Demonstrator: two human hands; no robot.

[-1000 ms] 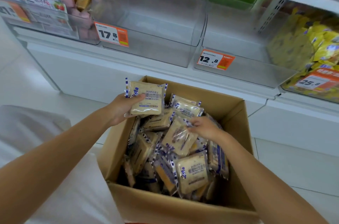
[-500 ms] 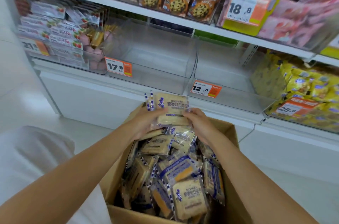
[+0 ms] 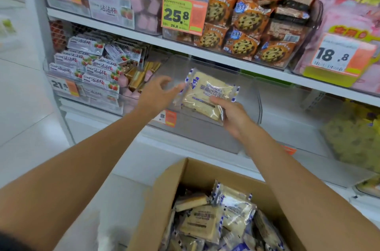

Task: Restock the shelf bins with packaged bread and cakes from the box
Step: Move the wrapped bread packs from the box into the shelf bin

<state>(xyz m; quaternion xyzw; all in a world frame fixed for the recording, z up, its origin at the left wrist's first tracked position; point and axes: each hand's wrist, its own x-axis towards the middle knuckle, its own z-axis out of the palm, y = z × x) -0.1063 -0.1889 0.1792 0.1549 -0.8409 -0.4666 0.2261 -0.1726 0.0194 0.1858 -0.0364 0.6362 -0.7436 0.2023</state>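
Note:
My right hand (image 3: 233, 116) grips a clear blue-trimmed packet of sliced bread (image 3: 205, 94) by its lower right edge, holding it over the front of a clear shelf bin (image 3: 205, 137) that holds nothing. My left hand (image 3: 158, 92) hovers just left of the packet with fingers spread, its fingertips at the packet's left edge. Below, the cardboard box (image 3: 164, 199) holds several more of the same bread packets (image 3: 205, 222).
A second clear bin (image 3: 287, 119) stands right of the first. Left bin (image 3: 86, 73) holds strawberry snack packs; yellow packets (image 3: 357, 139) fill the far right bin. The shelf above carries cookie packs (image 3: 242, 24) and price tags. White tiled floor lies to the left.
Both hands rose from the box with the bread packet up to the clear bin. The left hand let go of the packet; the right hand alone holds it. The view tilted upward.

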